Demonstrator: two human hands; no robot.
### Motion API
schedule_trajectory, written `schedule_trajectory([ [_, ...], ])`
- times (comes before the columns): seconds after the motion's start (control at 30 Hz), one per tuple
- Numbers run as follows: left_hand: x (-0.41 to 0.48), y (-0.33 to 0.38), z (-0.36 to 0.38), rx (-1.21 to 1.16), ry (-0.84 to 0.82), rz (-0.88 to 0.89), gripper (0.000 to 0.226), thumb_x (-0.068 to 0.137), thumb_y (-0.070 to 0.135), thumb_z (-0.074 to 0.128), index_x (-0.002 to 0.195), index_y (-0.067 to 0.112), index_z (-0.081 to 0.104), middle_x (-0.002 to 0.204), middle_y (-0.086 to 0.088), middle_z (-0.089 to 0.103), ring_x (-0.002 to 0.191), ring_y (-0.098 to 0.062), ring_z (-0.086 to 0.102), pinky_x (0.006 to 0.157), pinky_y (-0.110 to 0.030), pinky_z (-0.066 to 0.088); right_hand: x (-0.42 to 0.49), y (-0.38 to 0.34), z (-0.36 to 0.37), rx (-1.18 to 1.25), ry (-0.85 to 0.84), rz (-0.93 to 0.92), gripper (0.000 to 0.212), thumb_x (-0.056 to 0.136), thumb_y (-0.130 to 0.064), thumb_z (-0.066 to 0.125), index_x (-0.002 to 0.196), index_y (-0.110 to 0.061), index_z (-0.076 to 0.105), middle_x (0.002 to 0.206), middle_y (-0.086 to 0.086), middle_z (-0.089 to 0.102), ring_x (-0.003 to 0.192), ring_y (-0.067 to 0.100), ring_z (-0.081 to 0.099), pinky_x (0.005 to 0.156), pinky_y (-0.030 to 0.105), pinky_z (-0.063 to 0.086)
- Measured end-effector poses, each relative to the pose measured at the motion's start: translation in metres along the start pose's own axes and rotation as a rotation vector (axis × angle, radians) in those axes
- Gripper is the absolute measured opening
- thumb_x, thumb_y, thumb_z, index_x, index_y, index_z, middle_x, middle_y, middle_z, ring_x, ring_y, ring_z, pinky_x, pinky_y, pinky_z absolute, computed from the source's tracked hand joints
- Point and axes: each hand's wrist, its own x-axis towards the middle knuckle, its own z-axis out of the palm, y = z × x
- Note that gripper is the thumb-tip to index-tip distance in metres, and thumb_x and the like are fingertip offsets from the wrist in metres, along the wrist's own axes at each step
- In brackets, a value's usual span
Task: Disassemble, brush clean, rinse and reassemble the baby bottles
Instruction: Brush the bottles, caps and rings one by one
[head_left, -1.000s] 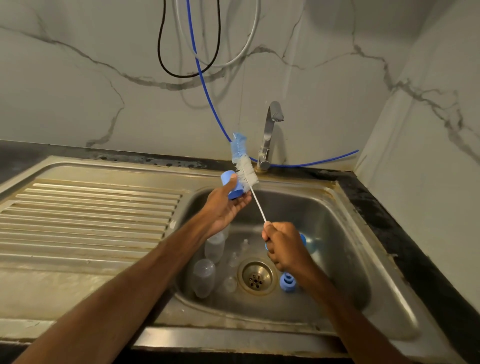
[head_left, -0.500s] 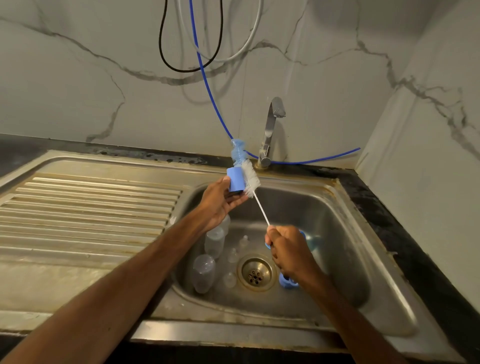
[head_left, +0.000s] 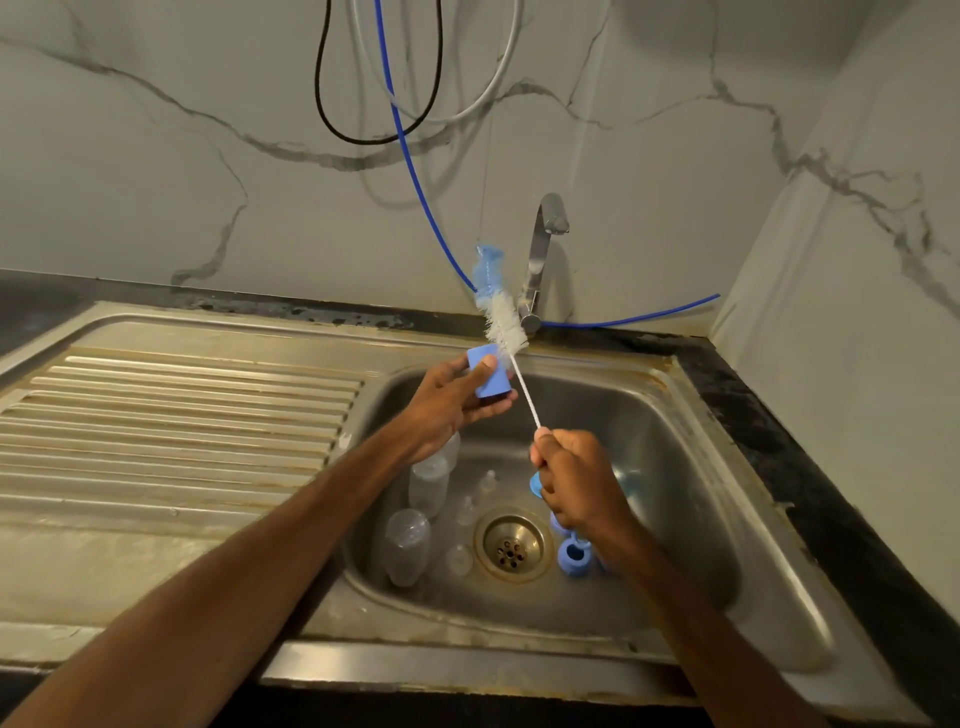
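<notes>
My left hand (head_left: 451, 402) grips a blue bottle cap (head_left: 488, 375) above the sink's left rim. In my right hand (head_left: 575, 480) I hold the wire handle of a bottle brush (head_left: 503, 312), whose white and blue bristles point up and rub beside the cap's top edge. Down in the sink basin (head_left: 660, 467) lie two clear bottles (head_left: 408, 545), several clear teats (head_left: 466, 512) and a blue collar ring (head_left: 573, 557) near the drain (head_left: 511, 548). Another blue part sits partly hidden behind my right hand.
A steel tap (head_left: 543, 254) stands behind the basin, shut off. A ribbed draining board (head_left: 171, 415) stretches to the left. Blue, black and white hoses (head_left: 415, 171) hang on the marble wall. Dark counter runs along the right.
The left hand turned the blue cap so its side faces me, and the brush head slid up and out beside the cap. The camera view shifted slightly.
</notes>
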Motion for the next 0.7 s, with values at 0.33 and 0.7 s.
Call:
schedule_trajectory([
  [0.33, 0.005, -0.005, -0.026, 0.629, 0.02, 0.35, 0.048, 0.095, 0.019, 0.071, 0.14, 0.012, 0.055, 0.129, -0.006, 0.065, 0.111, -0.023, 0.068, 0.084, -0.036, 0.063, -0.001, 0.003, -0.006, -0.059, -0.026, 0.015, 0.045, 0.102, -0.017, 0.045, 0.058, -0.019, 0.051, 0.045, -0.002, 0.036, 0.032, 0.004, 0.029, 0.034, 0.016, 0.023],
  [0.7, 0.006, -0.015, -0.033, 1.062, 0.122, 0.426, 0.038, 0.098, 0.03, 0.067, 0.13, 0.011, 0.059, 0.12, -0.004, 0.069, 0.094, -0.002, 0.061, 0.084, -0.015, 0.05, -0.001, 0.009, -0.001, -0.153, -0.024, -0.076, 0.048, 0.104, -0.02, 0.047, 0.057, -0.018, 0.055, 0.038, -0.009, 0.042, 0.034, 0.003, 0.038, 0.047, 0.022, 0.028],
])
